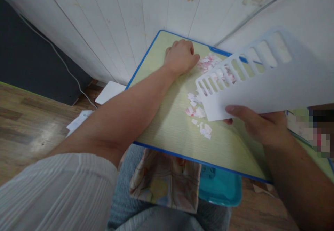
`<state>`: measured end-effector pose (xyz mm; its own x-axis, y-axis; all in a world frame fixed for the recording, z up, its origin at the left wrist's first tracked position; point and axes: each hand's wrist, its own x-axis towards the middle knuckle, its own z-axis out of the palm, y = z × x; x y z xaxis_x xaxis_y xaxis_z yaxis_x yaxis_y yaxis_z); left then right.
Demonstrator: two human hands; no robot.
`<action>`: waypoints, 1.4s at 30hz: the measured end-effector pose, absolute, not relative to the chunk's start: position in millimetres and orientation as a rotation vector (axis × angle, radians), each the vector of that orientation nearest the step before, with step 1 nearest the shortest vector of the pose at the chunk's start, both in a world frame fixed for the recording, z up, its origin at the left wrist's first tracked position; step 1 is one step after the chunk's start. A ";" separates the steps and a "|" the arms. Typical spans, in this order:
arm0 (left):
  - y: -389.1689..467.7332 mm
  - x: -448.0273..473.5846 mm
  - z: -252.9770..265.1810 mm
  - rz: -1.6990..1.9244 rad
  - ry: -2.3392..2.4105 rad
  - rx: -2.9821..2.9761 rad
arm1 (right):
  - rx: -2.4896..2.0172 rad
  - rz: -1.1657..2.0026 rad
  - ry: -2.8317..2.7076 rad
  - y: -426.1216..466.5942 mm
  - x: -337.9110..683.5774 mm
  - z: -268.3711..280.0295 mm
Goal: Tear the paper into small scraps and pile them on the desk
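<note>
My right hand (263, 125) grips the lower edge of a white slotted plastic panel (250, 97), thumb on its near face. The panel is tilted over the right half of a pale yellow-green tabletop (167, 119) with blue edging. Near the table's far side rests my left hand (180, 57), its fingers curled in and its thumb beside a pile of pink and white paper scraps (207, 62). Whatever the curled fingers may hold is hidden. More paper scraps (197, 112) lie loose by the panel's near left corner. Some of the pile shows through the slots.
A white plank wall (156, 8) borders the table's back. Below the front edge are a patterned cloth (167, 185) on my lap and a turquoise plastic tray (221, 189). A white flat object (111, 91) and papers (79, 119) lie lower left, near a cable (62, 62).
</note>
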<state>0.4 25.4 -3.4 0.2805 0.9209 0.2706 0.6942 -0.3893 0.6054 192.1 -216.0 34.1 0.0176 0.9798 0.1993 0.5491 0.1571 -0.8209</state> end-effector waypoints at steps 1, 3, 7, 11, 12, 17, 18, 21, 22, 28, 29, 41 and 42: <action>25.7 0.1 -3.5 0.842 1.453 2.178 | -1.484 0.678 -1.637 -215.7 191.5 35.2; 26.2 -0.7 -3.5 0.833 1.437 2.161 | -1.473 0.678 -1.656 -215.6 190.3 37.0; 25.8 -2.4 -3.8 0.813 1.435 2.151 | -1.476 0.676 -1.770 -215.0 189.0 39.4; 26.2 -2.7 -5.0 0.840 1.438 2.166 | -1.474 0.713 -1.857 -214.8 189.7 40.1; 26.5 -2.5 -5.2 0.842 1.440 2.170 | -1.489 0.737 -1.830 -215.5 190.4 39.4; 27.4 -1.5 -4.2 0.823 1.447 2.191 | -1.539 0.761 -1.725 -219.4 192.9 37.0; 27.1 -1.5 -3.8 0.817 1.446 2.197 | -1.530 0.754 -1.730 -219.3 192.3 37.6; 26.1 -2.0 -3.0 0.807 1.433 2.214 | -1.489 0.784 -1.778 -217.3 188.5 40.8; 25.9 -2.3 -3.0 0.811 1.423 2.219 | -1.484 0.805 -1.793 -216.5 187.1 41.8; 27.1 -3.1 -4.0 0.823 1.416 2.184 | -1.502 0.804 -1.760 -216.1 185.4 40.6; 27.1 -3.1 -4.0 0.818 1.419 2.178 | -1.513 0.784 -1.755 -216.3 185.7 39.3; 23.3 -3.2 -1.5 0.802 1.420 2.199 | -1.523 0.850 -1.612 -215.3 187.2 36.4; 23.0 -3.0 -1.9 0.814 1.428 2.199 | -1.510 0.832 -1.629 -215.4 184.8 37.0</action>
